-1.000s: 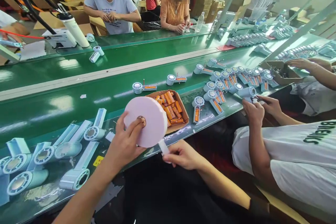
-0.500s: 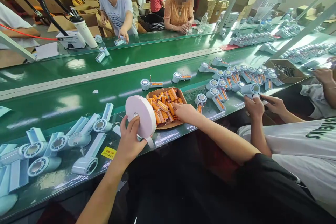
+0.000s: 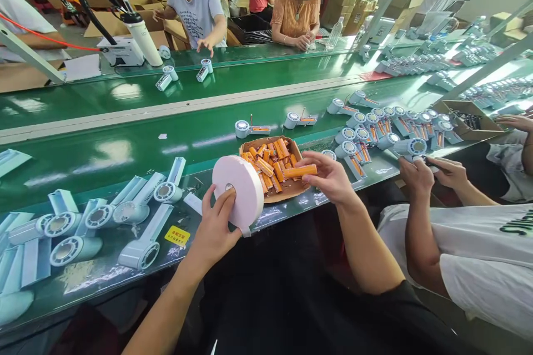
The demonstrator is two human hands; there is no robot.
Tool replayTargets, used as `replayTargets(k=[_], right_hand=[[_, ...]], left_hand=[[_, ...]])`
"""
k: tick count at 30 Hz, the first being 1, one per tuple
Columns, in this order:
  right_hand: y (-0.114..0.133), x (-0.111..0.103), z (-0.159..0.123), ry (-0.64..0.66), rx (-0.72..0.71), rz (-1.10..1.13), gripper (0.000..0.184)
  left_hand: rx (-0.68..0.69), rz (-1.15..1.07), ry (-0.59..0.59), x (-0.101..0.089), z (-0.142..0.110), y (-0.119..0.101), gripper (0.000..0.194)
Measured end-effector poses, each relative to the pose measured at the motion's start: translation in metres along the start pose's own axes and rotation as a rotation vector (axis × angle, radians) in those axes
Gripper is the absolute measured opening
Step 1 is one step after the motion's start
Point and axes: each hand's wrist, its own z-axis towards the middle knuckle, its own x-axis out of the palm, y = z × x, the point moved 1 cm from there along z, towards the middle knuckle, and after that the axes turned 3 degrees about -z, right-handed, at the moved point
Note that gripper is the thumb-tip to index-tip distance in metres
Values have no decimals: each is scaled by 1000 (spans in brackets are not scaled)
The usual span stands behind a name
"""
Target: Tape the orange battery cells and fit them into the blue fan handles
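Observation:
My left hand (image 3: 217, 221) is closed on a roll of white tape (image 3: 244, 191), fingers at its core, with a short loose end hanging at the bottom. Between the thumb and fingers of my right hand (image 3: 332, 178) is an orange battery (image 3: 300, 171), held level above the right side of a cardboard box (image 3: 287, 196). Many more orange batteries (image 3: 266, 166) with thin wires fill this box. The tape roll hides part of the box's left side.
Pale blue fan housings (image 3: 137, 244) lie at the left beside a yellow label (image 3: 177, 236). More housings with orange batteries (image 3: 362, 133) crowd the right, near a co-worker's hands (image 3: 428, 175). A green conveyor belt (image 3: 137, 116) runs behind; people stand across it.
My right hand has come up out of the box with an orange battery. The tape roll stays in my left hand. Across the belt, a co-worker has let go of a housing.

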Motion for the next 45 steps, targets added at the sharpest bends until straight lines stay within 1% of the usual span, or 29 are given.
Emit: replayTargets(k=[3,4,5,8,11,14,17,20,22,24,25,26,27,29,30,32,34,36,38,39,40,42,44,45], right_hand=[[15,22,-13,-76,-171,30,21],[20,27,-16,-102,-234,-2,11],[25,32,-20,-135,-300,-60,6],[33,42,-27,-224,-510,-298,24],[32,48,-30,-233,-683,-467,31],[25,50,-31,-252,-753,-522,40],[17,50,-31,-241,-746,-519,46],[8,56,-34,-119,-703,-566,42],[2,62,-39,-68,-636,-516,36],[-3,66,-44,-106,-499,-331,30],[-5,67,-45,-131,-407,-206,31],[-5,67,-45,-132,-300,-85,36],[-4,65,-42,-102,-187,15,45],[4,60,-33,37,20,122,58],[10,56,-26,121,106,132,59],[25,45,-13,257,226,112,51],[40,34,-1,324,294,74,40],[48,28,6,320,336,52,35],[47,30,8,233,348,91,37],[43,35,6,153,334,135,39],[37,42,3,50,308,190,40],[22,64,-8,-202,234,323,42],[9,90,-22,-450,157,461,42],[3,101,-28,-545,128,520,42]], left_hand=[[81,16,9,-2,4,-8,80],[103,25,10,-3,5,-10,80],[117,34,12,-4,6,-12,80],[125,54,35,-7,7,-17,76],[124,67,54,-8,6,-20,71],[120,80,66,-9,7,-22,70],[120,81,71,-10,7,-25,72],[119,78,47,-11,9,-27,71],[119,100,16,-14,12,-25,67],[135,144,-10,-18,14,-21,61],[150,163,-16,-21,15,-18,60],[163,175,-20,-24,17,-15,59],[174,179,-26,-27,18,-11,59],[180,176,-30,-33,22,-5,62],[182,181,-29,-35,24,-2,64],[189,214,-27,-39,28,0,66],[199,253,-28,-41,33,-1,65],[202,276,-42,-40,36,-5,64],[194,286,-76,-36,37,-10,63],[179,294,-101,-33,37,-13,63],[158,304,-129,-30,37,-16,63],[111,335,-187,-21,36,-23,62],[90,370,-235,-9,32,-33,54],[88,380,-252,-3,30,-38,51]])
